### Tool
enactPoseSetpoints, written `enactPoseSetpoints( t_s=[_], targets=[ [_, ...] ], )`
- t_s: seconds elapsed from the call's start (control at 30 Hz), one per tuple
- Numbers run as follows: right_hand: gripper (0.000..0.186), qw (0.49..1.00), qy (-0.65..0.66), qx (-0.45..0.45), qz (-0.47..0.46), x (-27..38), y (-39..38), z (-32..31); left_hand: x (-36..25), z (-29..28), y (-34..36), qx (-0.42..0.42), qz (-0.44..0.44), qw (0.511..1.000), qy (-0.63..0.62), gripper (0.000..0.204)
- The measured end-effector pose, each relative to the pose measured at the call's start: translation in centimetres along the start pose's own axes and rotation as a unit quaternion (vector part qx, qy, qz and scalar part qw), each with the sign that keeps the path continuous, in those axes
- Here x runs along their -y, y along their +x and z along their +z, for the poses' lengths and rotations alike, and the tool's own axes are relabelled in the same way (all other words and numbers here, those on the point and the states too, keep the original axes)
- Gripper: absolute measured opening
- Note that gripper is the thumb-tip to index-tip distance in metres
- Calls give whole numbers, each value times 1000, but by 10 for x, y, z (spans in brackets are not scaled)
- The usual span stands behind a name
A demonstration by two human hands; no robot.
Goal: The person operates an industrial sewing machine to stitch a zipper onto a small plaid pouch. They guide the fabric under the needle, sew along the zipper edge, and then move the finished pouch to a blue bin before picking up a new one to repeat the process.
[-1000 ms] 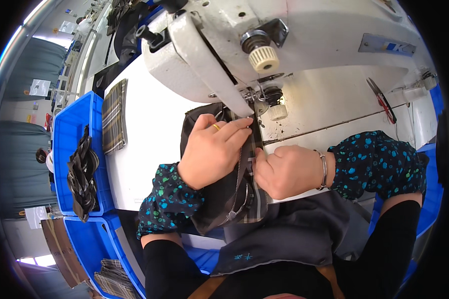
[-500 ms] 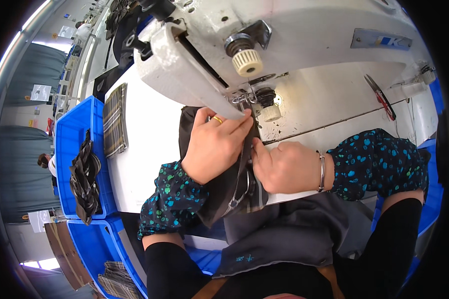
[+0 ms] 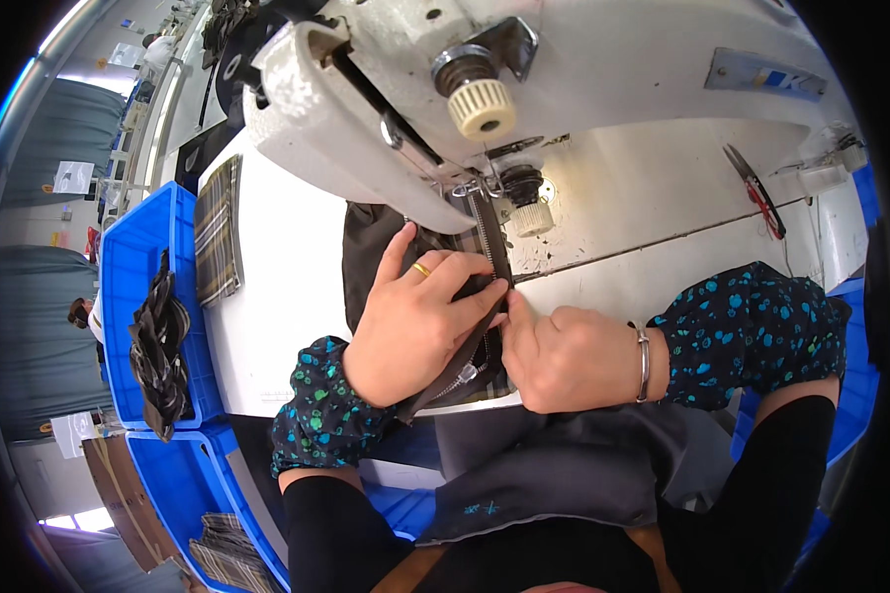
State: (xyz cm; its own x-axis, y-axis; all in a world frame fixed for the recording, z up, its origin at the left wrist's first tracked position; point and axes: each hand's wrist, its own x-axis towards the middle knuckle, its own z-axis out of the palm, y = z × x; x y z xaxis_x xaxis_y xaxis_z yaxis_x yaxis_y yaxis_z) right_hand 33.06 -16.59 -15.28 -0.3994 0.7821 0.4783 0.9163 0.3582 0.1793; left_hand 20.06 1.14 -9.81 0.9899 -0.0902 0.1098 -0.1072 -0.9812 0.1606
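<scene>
A zipper (image 3: 486, 235) with dark tape runs under the presser foot (image 3: 472, 186) of a white sewing machine (image 3: 307, 148). It lies along dark fabric (image 3: 364, 259) with a plaid part showing beneath. My left hand (image 3: 415, 316), a ring on one finger, rests on the fabric with its fingers spread, the tips beside the zipper teeth. My right hand (image 3: 564, 356) is closed, thumb and forefinger pinching the right edge of the zipper tape; what lies inside the curled fingers is hidden. The zipper's slider (image 3: 467, 373) shows between the hands, nearer me.
Red-handled scissors (image 3: 756, 193) lie at the right on the white table (image 3: 653, 257). Folded plaid cloth (image 3: 218, 232) sits at the table's left edge. Beyond it are blue bins (image 3: 119, 296) holding dark pieces (image 3: 160, 346) and plaid pieces (image 3: 232, 553).
My left hand has drawn back from the presser foot and spread its fingers, baring more zipper. The slider has moved slightly away from me. My right hand stays at the edge, a little nearer me.
</scene>
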Motion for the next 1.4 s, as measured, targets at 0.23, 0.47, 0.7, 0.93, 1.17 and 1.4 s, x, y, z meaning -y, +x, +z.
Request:
enactPoseSetpoints(
  t_s=[0.23, 0.47, 0.7, 0.93, 1.17, 1.4],
  targets=[
    [43, 999, -12, -15, -33, -2, 0, 2, -1, 4, 0, 6, 2, 1000, 26, 27],
    [36, 999, -17, -37, -6, -7, 1, 12, 9, 9, 8, -17, -8, 1000, 24, 26],
    [31, 998, -42, -37, 18, -28, 7, 29, 39, 17, 24, -72, -6, 997, -40, 26],
    [24, 998, -6, -39, 53, -42, 9, 33, 47, 9, 25, -68, -5, 998, -18, 26],
    [20, 998, 16, -29, 49, -36, 6, 26, 53, -9, 5, 37, -70, 996, 49, 13],
    [23, 998, 53, -37, 11, -32, 4, 23, 81, -19, -9, -166, -189, 947, 200, 13]
  ],
)
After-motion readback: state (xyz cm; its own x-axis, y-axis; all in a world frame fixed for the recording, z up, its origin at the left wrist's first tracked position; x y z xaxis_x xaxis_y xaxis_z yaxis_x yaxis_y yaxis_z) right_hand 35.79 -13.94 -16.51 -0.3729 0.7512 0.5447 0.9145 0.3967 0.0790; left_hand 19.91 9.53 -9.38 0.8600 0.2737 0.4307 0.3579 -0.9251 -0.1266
